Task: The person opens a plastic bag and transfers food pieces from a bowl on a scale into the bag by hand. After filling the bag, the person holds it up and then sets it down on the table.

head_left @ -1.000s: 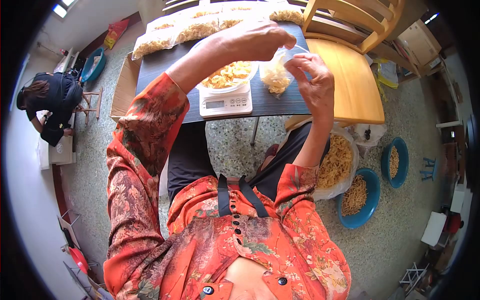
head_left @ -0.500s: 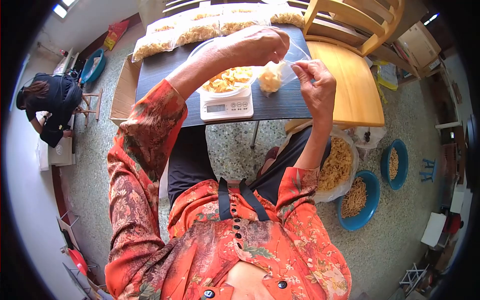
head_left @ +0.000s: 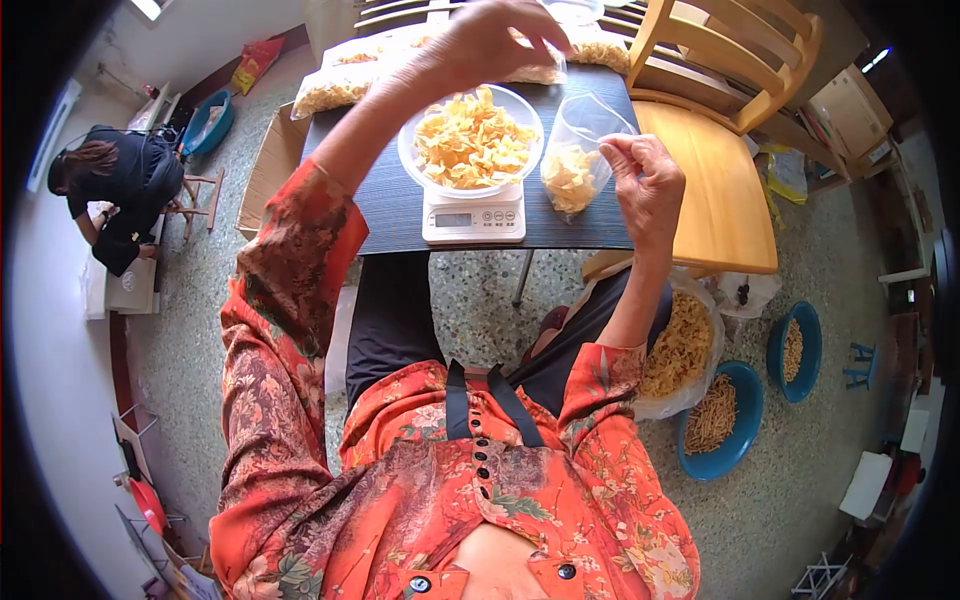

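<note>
My left hand (head_left: 497, 42) is raised over the far part of the dark table (head_left: 345, 178), fingers apart and holding nothing. The thumb and fingers of my right hand (head_left: 648, 178) pinch the rim of a clear plastic bag (head_left: 590, 122), which stands on the table with some yellow chips (head_left: 570, 182) in its bottom. Left of the bag, a round white bowl (head_left: 405, 150) heaped with similar chips (head_left: 472, 138) rests on a white scale (head_left: 475, 220). Its small display is too faint to read.
Filled bags (head_left: 330, 92) line the table's far side. A wooden chair (head_left: 720, 190) adjoins its right. Lower right are a large bag of chips (head_left: 680, 345) and blue basins (head_left: 745, 425) (head_left: 818, 350). Another person (head_left: 125, 180) sits far left.
My left hand has let go of the bag and moved up and left, its fingers spreading. The bag's mouth now stands wider, and the bowl is more fully visible.
</note>
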Demonstrator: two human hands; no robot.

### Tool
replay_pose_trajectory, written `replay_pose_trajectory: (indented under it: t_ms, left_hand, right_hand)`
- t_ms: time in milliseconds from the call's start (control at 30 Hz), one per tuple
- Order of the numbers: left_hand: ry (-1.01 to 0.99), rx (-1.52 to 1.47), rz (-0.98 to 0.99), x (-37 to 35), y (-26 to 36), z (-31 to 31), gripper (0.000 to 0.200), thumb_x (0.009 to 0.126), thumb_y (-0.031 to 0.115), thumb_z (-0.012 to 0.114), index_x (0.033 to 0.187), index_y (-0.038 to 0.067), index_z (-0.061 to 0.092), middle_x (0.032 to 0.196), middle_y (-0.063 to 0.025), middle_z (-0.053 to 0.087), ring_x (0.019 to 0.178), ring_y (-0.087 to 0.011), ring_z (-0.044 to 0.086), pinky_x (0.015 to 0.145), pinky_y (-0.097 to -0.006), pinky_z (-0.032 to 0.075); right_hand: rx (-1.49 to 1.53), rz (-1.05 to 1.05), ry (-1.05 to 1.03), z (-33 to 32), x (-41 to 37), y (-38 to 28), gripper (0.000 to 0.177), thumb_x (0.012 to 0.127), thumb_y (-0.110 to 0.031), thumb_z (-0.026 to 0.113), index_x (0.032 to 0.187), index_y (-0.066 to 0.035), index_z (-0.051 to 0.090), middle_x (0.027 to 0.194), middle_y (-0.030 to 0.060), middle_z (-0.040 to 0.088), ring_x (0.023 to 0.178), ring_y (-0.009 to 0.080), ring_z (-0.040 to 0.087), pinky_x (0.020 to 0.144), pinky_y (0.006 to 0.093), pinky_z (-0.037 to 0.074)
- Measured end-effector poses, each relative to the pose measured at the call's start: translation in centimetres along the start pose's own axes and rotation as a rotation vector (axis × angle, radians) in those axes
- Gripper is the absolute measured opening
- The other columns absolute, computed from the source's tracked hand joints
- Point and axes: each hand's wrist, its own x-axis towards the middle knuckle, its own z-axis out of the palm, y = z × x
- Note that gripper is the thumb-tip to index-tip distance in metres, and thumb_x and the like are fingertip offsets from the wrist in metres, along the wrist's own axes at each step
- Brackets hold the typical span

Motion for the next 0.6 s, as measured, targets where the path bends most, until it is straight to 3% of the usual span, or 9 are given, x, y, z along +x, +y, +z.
replay_pose_trajectory:
  t_ms: [33,100,167,200,300,333,433,500,600]
  left_hand:
    - [0.163,0.141,0.071,-0.1,-2.0,-0.3,0.012,0.084,0.008,0.074,0.095,0.004,0.074,0.089,-0.0098,0.073,0.080,-0.0178,0.070,0.074,-0.0310,0.057]
    - [0.008,0.175,-0.350,-1.5,-1.4,-2.9,0.012,0.083,0.007,0.070,0.094,0.005,0.074,0.090,-0.0126,0.074,0.075,-0.0236,0.070,0.067,-0.0343,0.054]
    - [-0.149,0.300,-0.360,-3.0,-0.2,-3.4,0.012,0.085,0.007,0.072,0.096,0.003,0.072,0.089,-0.0064,0.072,0.081,-0.0126,0.067,0.073,-0.0284,0.055]
    - [-0.160,0.277,-0.394,-3.9,-1.1,-2.8,0.009,0.085,0.008,0.071,0.092,0.002,0.071,0.081,-0.0064,0.071,0.079,-0.0125,0.067,0.072,-0.0295,0.054]
    - [-0.178,0.284,-0.489,-6.5,-2.8,-1.5,0.009,0.084,0.004,0.070,0.092,0.000,0.070,0.081,-0.0079,0.071,0.077,-0.0152,0.067,0.074,-0.0313,0.055]
    - [-0.239,0.328,-0.545,-7.0,-3.4,-1.4,0.015,0.081,0.005,0.075,0.094,0.001,0.071,0.085,-0.0090,0.071,0.081,-0.0177,0.067,0.076,-0.0323,0.055]
    - [-0.279,0.450,-0.568,-7.8,-1.9,-0.8,0.027,0.076,0.007,0.080,0.100,0.002,0.071,0.095,-0.0122,0.071,0.089,-0.0225,0.068,0.079,-0.0354,0.055]
    - [-0.172,0.446,-0.476,-9.1,-2.3,0.1,0.040,0.072,0.010,0.083,0.110,0.005,0.070,0.105,-0.0150,0.070,0.099,-0.0286,0.067,0.087,-0.0402,0.054]
    - [-0.161,0.457,-0.432,-9.8,-2.6,1.1,0.037,0.073,0.010,0.083,0.107,0.006,0.071,0.105,-0.0142,0.070,0.100,-0.0286,0.067,0.088,-0.0398,0.053]
  right_hand:
    - [0.006,0.000,-0.001,0.0,0.0,-0.1,0.010,0.082,-0.008,0.077,0.090,-0.003,0.073,0.080,0.0098,0.066,0.067,0.0200,0.062,0.064,0.0311,0.051]
    - [0.011,-0.005,0.011,-0.1,0.1,-0.2,0.009,0.082,-0.008,0.077,0.089,-0.003,0.073,0.080,0.0100,0.067,0.068,0.0208,0.063,0.065,0.0320,0.051]
    - [0.001,-0.032,0.017,0.1,0.2,0.0,0.009,0.082,-0.008,0.077,0.089,-0.004,0.073,0.079,0.0101,0.067,0.068,0.0209,0.063,0.064,0.0321,0.050]
    - [-0.013,-0.054,0.021,0.1,0.2,0.1,0.010,0.082,-0.008,0.077,0.089,-0.004,0.073,0.079,0.0102,0.067,0.068,0.0211,0.063,0.064,0.0323,0.050]
    - [-0.021,-0.051,0.018,0.1,0.2,0.2,0.009,0.082,-0.008,0.077,0.089,-0.004,0.073,0.080,0.0104,0.067,0.068,0.0212,0.063,0.064,0.0321,0.050]
    - [-0.021,-0.049,0.016,0.1,0.1,0.2,0.009,0.082,-0.008,0.077,0.089,-0.004,0.073,0.080,0.0104,0.067,0.068,0.0212,0.063,0.064,0.0321,0.050]
    - [-0.026,-0.042,0.008,-0.1,0.2,0.1,0.009,0.082,-0.008,0.077,0.089,-0.003,0.073,0.080,0.0105,0.067,0.068,0.0216,0.063,0.064,0.0322,0.050]
    - [-0.038,-0.011,-0.011,-0.1,0.3,-0.1,0.009,0.082,-0.009,0.077,0.089,-0.004,0.073,0.081,0.0105,0.068,0.068,0.0217,0.062,0.063,0.0322,0.050]
    - [-0.015,-0.047,-0.007,0.1,0.3,0.2,0.009,0.082,-0.009,0.077,0.089,-0.004,0.073,0.080,0.0099,0.067,0.067,0.0211,0.061,0.063,0.0321,0.049]
